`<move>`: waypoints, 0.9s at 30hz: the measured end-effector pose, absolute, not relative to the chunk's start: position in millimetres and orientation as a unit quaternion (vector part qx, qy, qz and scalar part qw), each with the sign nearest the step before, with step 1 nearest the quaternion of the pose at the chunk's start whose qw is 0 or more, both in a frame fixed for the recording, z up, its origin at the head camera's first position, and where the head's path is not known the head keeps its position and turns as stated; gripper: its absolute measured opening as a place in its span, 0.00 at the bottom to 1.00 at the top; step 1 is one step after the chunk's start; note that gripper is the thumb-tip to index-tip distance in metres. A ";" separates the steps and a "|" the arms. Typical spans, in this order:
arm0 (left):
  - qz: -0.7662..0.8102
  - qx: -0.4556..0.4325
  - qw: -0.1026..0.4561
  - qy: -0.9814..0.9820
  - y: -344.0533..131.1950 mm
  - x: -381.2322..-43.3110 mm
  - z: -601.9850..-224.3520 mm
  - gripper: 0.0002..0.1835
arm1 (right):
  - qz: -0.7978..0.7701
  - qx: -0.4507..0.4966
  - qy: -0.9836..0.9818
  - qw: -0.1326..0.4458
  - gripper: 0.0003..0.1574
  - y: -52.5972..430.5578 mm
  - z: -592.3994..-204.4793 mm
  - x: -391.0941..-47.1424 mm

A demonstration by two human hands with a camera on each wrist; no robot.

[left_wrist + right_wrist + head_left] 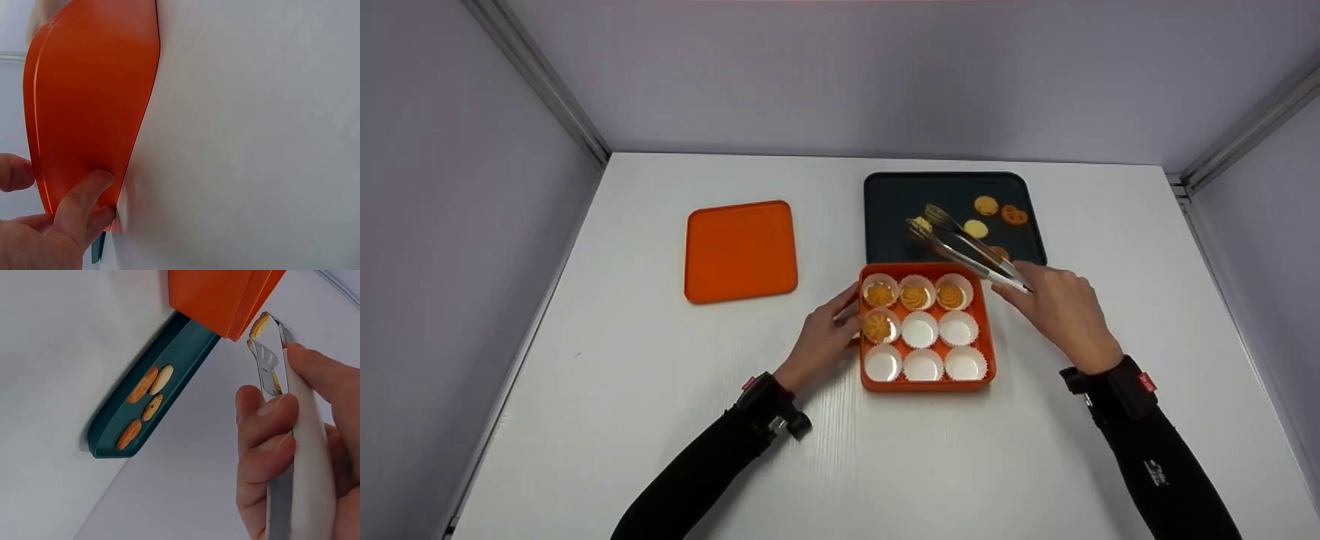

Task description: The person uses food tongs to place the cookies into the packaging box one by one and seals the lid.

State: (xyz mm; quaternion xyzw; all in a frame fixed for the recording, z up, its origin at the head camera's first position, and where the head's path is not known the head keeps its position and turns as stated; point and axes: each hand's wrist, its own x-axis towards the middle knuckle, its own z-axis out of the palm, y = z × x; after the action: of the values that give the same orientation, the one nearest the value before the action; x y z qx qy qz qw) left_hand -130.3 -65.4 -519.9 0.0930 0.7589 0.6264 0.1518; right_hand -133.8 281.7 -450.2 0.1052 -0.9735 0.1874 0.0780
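Observation:
An orange box (928, 385) holds rows of white paper cups (920, 330). Swirled golden cookies (916, 295) lie in the far row and in the middle row's left cup; the other cups are bare. My left hand (823, 341) touches the box's left side, fingertips against the outer wall (90, 101). Metal tongs (971, 253) are in my right hand (1065, 311), fingers wrapped round the white handle (312, 455). A pale yellow cookie (259, 326) sits between the tongs' tips, over the dark tray beyond the box.
Behind the box lies a dark green tray (892, 195) with several cookies, among them a pretzel-shaped one (1014, 216) and round ones (986, 205). A flat orange lid (741, 253) rests on the white table (637, 375) to the left. Grey walls (840, 82) stand behind and at both sides.

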 end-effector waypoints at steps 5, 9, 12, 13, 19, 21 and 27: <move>0.623 0.089 0.153 0.762 -65.4 -130.5 -520.3 0.34 | 0.186 0.107 -0.973 0.083 0.29 283.2 -450.0 -123.6; 0.627 0.079 0.162 0.758 -65.1 -130.7 -519.9 0.34 | 0.181 0.113 -0.974 0.084 0.29 285.0 -450.8 -115.1; 0.631 0.075 0.167 0.754 -64.8 -130.9 -520.0 0.35 | 0.177 0.117 -0.974 0.085 0.30 286.8 -451.3 -108.9; 0.630 0.076 0.166 0.755 -64.6 -130.9 -520.4 0.35 | 0.175 0.117 -0.974 0.086 0.30 287.5 -451.3 -106.8; 0.636 0.087 0.157 0.750 -65.0 -132.2 -524.7 0.35 | 0.170 0.123 -0.973 0.095 0.29 291.5 -451.4 -96.0; 0.640 0.089 0.156 0.747 -65.3 -132.6 -525.3 0.35 | 0.171 0.125 -0.973 0.096 0.30 292.8 -449.7 -92.0; 0.640 0.083 0.161 0.746 -64.7 -132.4 -524.0 0.35 | 0.165 0.127 -0.973 0.096 0.33 297.7 -445.1 -80.7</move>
State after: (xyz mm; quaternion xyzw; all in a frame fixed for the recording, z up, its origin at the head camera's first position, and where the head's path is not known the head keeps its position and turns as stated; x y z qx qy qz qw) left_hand -132.4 -64.7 -524.0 0.0834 0.7462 0.6404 0.1615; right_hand -80.7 297.7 -445.1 0.1271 -0.9734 0.1651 0.0956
